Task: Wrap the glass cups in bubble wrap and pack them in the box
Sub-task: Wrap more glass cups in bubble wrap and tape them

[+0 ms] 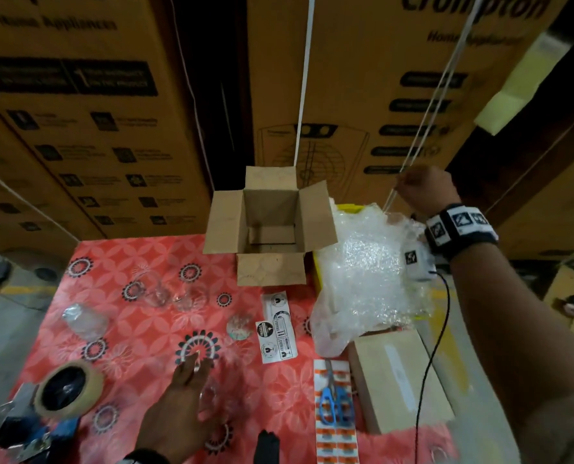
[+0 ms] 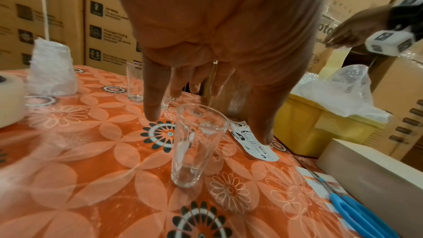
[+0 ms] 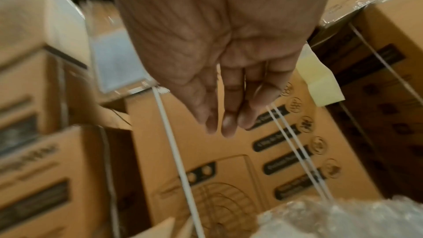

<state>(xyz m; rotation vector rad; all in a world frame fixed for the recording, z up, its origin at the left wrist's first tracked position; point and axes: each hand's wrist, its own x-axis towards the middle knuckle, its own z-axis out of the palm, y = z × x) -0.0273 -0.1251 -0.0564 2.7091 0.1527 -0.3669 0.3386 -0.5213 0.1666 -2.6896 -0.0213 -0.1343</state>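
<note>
The open left hand [image 2: 206, 46] hovers over the glass cup [image 2: 196, 144] at frame centre; grasp it low (thin glass). The right hand [image 1: 426, 189], fingers relaxed, holds nothing.

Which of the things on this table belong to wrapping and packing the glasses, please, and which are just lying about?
For the job:
- glass cup under the left hand
- two more glass cups
- wrapped cup
- bubble wrap below the right hand
- open cardboard box
- packing tape roll
- fragile stickers

Lying about:
- blue scissors
- closed tan box
</note>
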